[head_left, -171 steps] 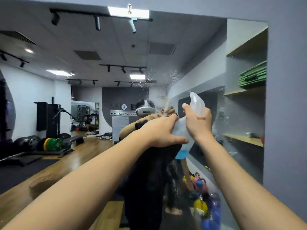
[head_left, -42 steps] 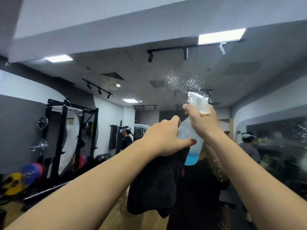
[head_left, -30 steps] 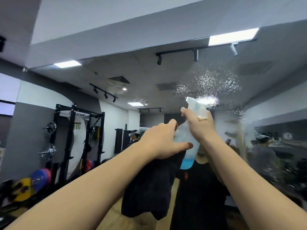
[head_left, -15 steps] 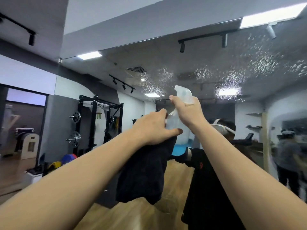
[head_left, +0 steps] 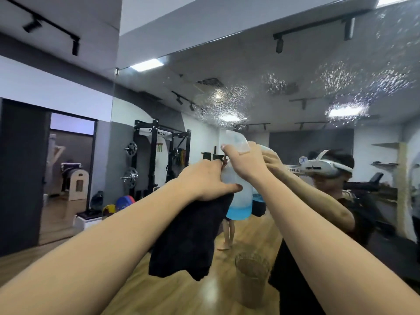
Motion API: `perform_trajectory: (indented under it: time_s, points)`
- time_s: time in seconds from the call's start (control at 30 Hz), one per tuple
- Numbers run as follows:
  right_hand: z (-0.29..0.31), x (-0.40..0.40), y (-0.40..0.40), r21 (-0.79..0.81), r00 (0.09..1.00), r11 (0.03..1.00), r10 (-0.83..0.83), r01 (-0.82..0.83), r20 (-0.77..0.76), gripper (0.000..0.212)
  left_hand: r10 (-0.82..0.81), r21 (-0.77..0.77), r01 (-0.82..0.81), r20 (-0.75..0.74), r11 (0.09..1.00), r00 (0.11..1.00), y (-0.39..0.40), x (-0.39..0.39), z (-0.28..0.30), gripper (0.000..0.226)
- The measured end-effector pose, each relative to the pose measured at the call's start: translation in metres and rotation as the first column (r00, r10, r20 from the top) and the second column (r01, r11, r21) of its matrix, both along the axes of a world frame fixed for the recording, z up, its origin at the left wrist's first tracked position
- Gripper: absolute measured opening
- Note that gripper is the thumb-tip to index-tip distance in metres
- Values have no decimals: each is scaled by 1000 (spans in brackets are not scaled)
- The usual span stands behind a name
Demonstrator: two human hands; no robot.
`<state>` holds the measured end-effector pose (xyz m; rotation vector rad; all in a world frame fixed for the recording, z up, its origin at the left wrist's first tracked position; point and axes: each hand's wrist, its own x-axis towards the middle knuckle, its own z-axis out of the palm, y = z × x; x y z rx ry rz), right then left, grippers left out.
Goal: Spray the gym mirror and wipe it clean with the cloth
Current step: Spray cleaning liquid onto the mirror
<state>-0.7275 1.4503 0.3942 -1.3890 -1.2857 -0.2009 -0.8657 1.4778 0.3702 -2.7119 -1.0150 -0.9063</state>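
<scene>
The right hand (head_left: 244,164) has its fingers wrapped round the neck of the bottle (head_left: 237,189), forefinger over the top, while the left hand (head_left: 204,180) steadies the bottle's side and grips the dark cloth (head_left: 188,237), which hangs below it. Both arms are stretched forward and up at the mirror (head_left: 295,71), just ahead, its upper glass flecked with patches of droplets. The glass reflects a wood floor, a black rack (head_left: 156,155) with weight plates, ceiling lights and the person in a white headset (head_left: 322,165).
</scene>
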Motion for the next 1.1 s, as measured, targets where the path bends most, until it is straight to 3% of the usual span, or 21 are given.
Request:
perform_trajectory:
  time_s: [0.13, 0.23, 0.37, 0.5, 0.67, 0.8, 1.0, 1.1]
  points:
    - [-32, -7, 21, -82, 996, 997, -3, 11, 89, 35, 6, -90, -12, -63, 996, 998, 9, -10, -30, 56]
    - [-60, -8, 29, -167, 986, 985, -3, 32, 169, 33, 13, -122, -25, -100, 992, 995, 18, -12, -54, 61]
    - [-98, -3, 17, -223, 995, 975, -1, 23, 100, 29, -38, -160, 13, -151, 987, 988, 25, 1, -90, 78]
    - [-123, 16, -9, -208, 995, 975, -57, 72, 80, 30, -89, -195, 63, -130, 979, 988, 12, 25, -115, 72]
    - [-134, 53, -71, -97, 983, 978, -178, 182, 48, 40, -219, -204, 197, -94, 959, 971, -32, 70, -125, 69]
    - [-127, 86, -144, 33, 961, 963, -266, 269, -71, 36, -346, -209, 333, -30, 920, 938, -88, 114, -120, 66]
    - [-137, 144, -250, -51, 911, 923, -385, 382, -144, 56, -480, -234, 455, -61, 859, 875, -187, 175, -124, 55]
    - [-167, 166, -296, -82, 895, 904, -427, 419, -127, 40, -564, -284, 524, -77, 803, 822, -227, 197, -147, 53]
